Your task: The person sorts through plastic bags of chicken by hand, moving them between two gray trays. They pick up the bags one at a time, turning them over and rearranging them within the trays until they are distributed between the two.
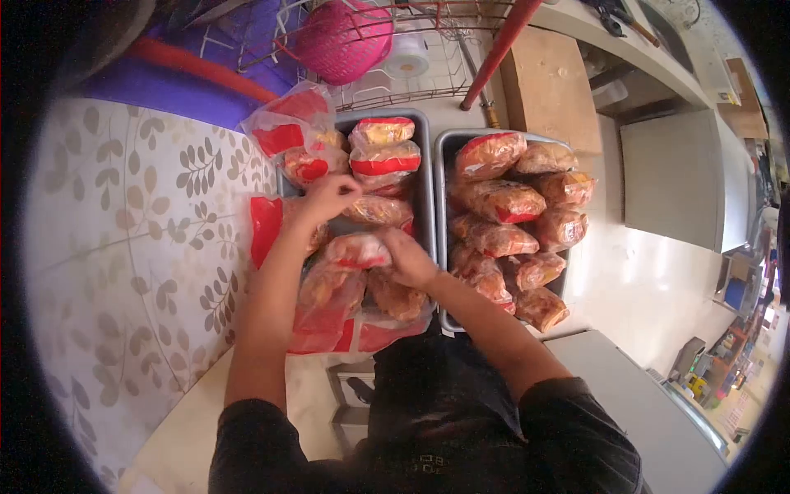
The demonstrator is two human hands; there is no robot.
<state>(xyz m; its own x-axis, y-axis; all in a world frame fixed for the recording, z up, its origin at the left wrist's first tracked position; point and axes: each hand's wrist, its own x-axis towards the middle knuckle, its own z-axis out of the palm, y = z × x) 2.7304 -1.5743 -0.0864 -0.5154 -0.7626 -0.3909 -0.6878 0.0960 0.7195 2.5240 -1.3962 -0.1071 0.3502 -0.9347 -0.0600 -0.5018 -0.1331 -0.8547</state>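
Note:
My right hand (pixel 403 257) is closed around the end of a bagged bread loaf (pixel 358 249), golden brown in clear plastic with red print. It holds this loaf above other bagged loaves in the left grey tray (pixel 425 165). Farther up over the same tray is my left hand (pixel 333 198), its fingers curled together; whether anything is between them is hidden. Just beyond it lie a red-banded bagged loaf (pixel 385 163) and another loaf (pixel 317 163). Loose bag ends with red panels (pixel 265 222) hang over the tray's left and near edges.
A second grey tray (pixel 441 189) stands to the right, filled with several bagged loaves (pixel 502 202). Beyond the trays is a wire rack (pixel 362 103) with a pink basket (pixel 344 41). A wooden block (pixel 551 86) is at the back right. A leaf-patterned surface (pixel 164 206) lies left.

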